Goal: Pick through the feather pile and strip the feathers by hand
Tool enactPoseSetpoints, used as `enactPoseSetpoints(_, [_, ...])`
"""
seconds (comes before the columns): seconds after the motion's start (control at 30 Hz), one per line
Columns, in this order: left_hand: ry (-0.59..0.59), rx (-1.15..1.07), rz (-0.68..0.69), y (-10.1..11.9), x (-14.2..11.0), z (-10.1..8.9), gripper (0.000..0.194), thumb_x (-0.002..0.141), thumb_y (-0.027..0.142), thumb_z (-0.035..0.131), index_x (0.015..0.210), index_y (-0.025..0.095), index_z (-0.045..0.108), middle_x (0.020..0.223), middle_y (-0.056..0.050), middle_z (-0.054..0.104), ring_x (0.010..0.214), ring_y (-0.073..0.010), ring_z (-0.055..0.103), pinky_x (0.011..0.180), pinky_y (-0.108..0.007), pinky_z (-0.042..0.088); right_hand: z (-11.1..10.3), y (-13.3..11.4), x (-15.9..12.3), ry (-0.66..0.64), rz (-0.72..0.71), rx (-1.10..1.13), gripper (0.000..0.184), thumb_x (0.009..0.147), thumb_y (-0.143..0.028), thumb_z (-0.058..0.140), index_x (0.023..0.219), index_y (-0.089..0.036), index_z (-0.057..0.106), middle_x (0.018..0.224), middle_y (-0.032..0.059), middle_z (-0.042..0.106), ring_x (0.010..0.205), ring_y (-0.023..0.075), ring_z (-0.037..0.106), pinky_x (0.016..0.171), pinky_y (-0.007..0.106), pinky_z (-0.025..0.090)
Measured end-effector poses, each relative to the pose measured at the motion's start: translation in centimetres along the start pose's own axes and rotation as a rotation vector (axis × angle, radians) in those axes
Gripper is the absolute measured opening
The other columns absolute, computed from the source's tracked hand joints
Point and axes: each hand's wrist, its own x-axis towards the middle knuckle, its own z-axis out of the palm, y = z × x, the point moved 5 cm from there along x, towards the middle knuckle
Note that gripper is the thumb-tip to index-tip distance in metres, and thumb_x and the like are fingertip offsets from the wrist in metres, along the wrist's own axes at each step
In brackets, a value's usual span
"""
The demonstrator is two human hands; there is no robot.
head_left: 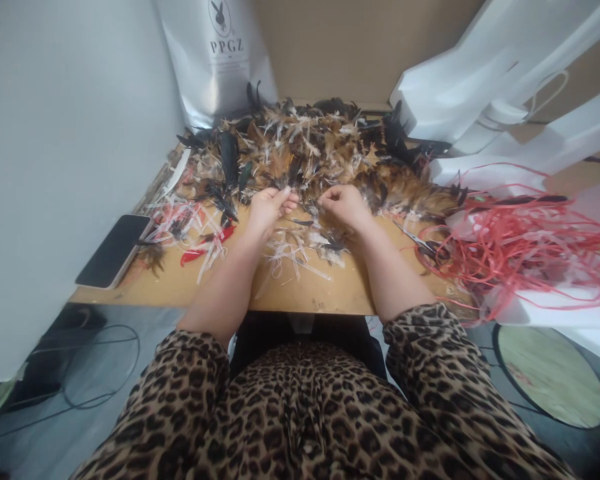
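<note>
My left hand [273, 208] is closed in a pinch, thumb against the fingers, at the near side of a heap of feathers [310, 140]. Brown and dark feathers rise right behind its fingertips; whether any are in the pinch is unclear. A short gap to the right, my right hand [349, 205] has its thumb and forefinger pressed together, and anything between them is too small to make out. Below the hands lie pale trimmed strips and feather bits [300, 250] on the wooden tabletop [320, 293].
On the left are a phone [113, 252], white and pink string scraps [185, 223] and a red feather [194, 255]. Scissors [420, 241] lie right, beside a tangle of red string [525, 247]. A silver bag [225, 67] stands behind; a round stool [550, 373] is below right.
</note>
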Motion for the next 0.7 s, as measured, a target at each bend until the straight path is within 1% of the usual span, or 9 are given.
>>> enactPoseSetpoints(0.1, [-0.005,0.007,-0.001,0.0,-0.1,0.1,0.023,0.071,0.030,0.068,0.070,0.010,0.058,0.072,-0.007,0.069,0.050,-0.0046,0.058,0.047,-0.014,0.042,0.6,-0.5,-0.3,-0.092,-0.040,-0.304,0.012,0.067,-0.026,0.061,0.069,-0.015,0.066,0.065,0.0013,0.064,0.060,0.0121,0.052,0.062,0.025,0.039])
enactPoseSetpoints(0.23, [-0.004,0.018,-0.013,-0.1,-0.3,0.1,0.024,0.072,0.031,0.068,0.072,0.010,0.058,0.077,-0.008,0.070,0.050,-0.0048,0.058,0.047,-0.014,0.043,1.5,-1.3,-0.8,-0.147,-0.067,-0.609,0.020,0.070,-0.030,0.059,0.083,-0.018,0.067,0.084,0.0059,0.067,0.075,0.0177,0.058,0.068,0.028,0.041])
enactPoseSetpoints(0.3, [-0.006,0.023,-0.020,-0.1,-0.3,0.1,0.024,0.072,0.032,0.067,0.073,0.010,0.057,0.078,-0.009,0.070,0.050,-0.0047,0.058,0.047,-0.014,0.042,1.9,-1.4,-0.9,-0.170,-0.080,-0.697,0.019,0.072,-0.026,0.055,0.083,-0.018,0.067,0.088,0.0089,0.067,0.080,0.0204,0.059,0.070,0.029,0.042])
enactPoseSetpoints(0.37, [-0.010,0.031,-0.022,-0.1,-0.3,0.1,0.024,0.072,0.031,0.067,0.073,0.010,0.057,0.079,-0.009,0.071,0.050,-0.0046,0.058,0.047,-0.014,0.042,1.8,-1.3,-0.8,-0.163,-0.080,-0.700,0.017,0.072,-0.021,0.052,0.078,-0.017,0.067,0.086,0.0099,0.067,0.080,0.0207,0.059,0.071,0.030,0.042])
enactPoseSetpoints(0.4, [-0.009,0.036,-0.022,-0.1,-0.3,0.1,0.024,0.073,0.031,0.067,0.073,0.010,0.056,0.079,-0.009,0.071,0.051,-0.0045,0.058,0.047,-0.014,0.042,1.6,-1.2,-0.7,-0.145,-0.077,-0.656,0.016,0.072,-0.020,0.052,0.075,-0.016,0.067,0.082,0.0093,0.067,0.077,0.0197,0.059,0.071,0.029,0.042])
enactPoseSetpoints(0.47, [-0.003,0.047,-0.024,-0.2,-0.3,0.1,0.023,0.073,0.031,0.067,0.073,0.010,0.056,0.079,-0.009,0.071,0.051,-0.0045,0.058,0.048,-0.014,0.042,1.0,-1.0,-0.5,-0.099,-0.043,-0.461,0.014,0.071,-0.022,0.053,0.070,-0.015,0.066,0.070,0.0060,0.065,0.067,0.0159,0.057,0.066,0.026,0.041])
enactPoseSetpoints(0.53, [-0.002,0.051,-0.028,-0.2,-0.3,0.1,0.023,0.073,0.031,0.066,0.074,0.011,0.056,0.080,-0.009,0.071,0.052,-0.0046,0.059,0.048,-0.014,0.042,0.5,-0.6,-0.2,-0.080,0.029,-0.145,0.014,0.070,-0.025,0.056,0.068,-0.014,0.064,0.058,0.0017,0.060,0.055,0.0115,0.051,0.057,0.024,0.039])
enactPoseSetpoints(0.6, [-0.015,0.040,-0.031,-0.2,-0.3,0.2,0.022,0.074,0.030,0.066,0.074,0.010,0.056,0.079,-0.009,0.071,0.052,-0.0048,0.059,0.048,-0.014,0.042,0.4,-0.3,0.0,-0.090,0.117,0.221,0.015,0.067,-0.028,0.061,0.068,-0.013,0.062,0.051,-0.0017,0.054,0.046,0.0078,0.044,0.049,0.021,0.035])
enactPoseSetpoints(0.7, [-0.043,0.006,-0.047,-0.2,-0.4,0.2,0.021,0.074,0.029,0.066,0.075,0.010,0.058,0.078,-0.009,0.071,0.052,-0.0053,0.059,0.048,-0.014,0.042,0.7,-0.3,0.0,-0.143,0.214,0.665,0.019,0.060,-0.028,0.069,0.067,-0.014,0.059,0.054,-0.0026,0.055,0.042,0.0044,0.040,0.043,0.019,0.031])
